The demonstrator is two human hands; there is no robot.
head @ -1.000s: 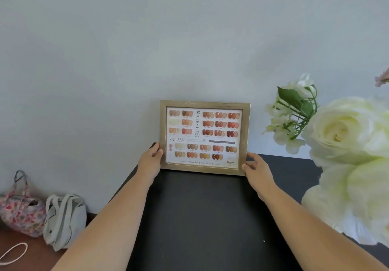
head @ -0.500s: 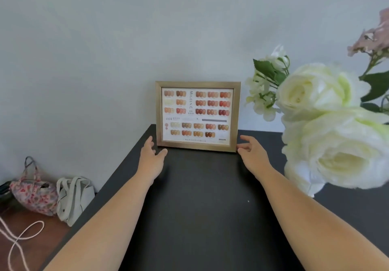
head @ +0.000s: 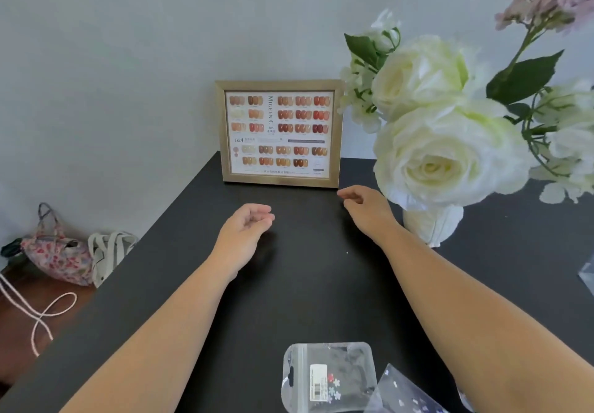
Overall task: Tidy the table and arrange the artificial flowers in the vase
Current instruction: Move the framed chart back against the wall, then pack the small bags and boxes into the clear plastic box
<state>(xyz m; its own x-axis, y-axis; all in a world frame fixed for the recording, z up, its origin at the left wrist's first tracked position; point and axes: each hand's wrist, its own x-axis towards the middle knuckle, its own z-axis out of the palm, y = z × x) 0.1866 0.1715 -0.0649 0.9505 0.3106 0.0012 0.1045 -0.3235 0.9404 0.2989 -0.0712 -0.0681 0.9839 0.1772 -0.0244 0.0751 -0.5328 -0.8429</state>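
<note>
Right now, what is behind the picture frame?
Behind the picture frame is the plain grey wall, at the black table's far edge. Whether the frame leans on the wall or has a stand is hidden by the frame itself.

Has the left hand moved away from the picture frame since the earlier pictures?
Yes. The left hand has come back from the picture frame toward the person, and is clear of it above the table.

A gold-framed colour chart (head: pixel 279 133) stands upright at the far edge of the black table (head: pixel 199 284), against the wall. Past the table's left edge, on the brown floor, lie a floral fabric bag (head: pixel 56 253) and, touching it, a white bag (head: pixel 109 252). A pale looped cord (head: pixel 41 313), possibly a cable, lies nearer.
</note>
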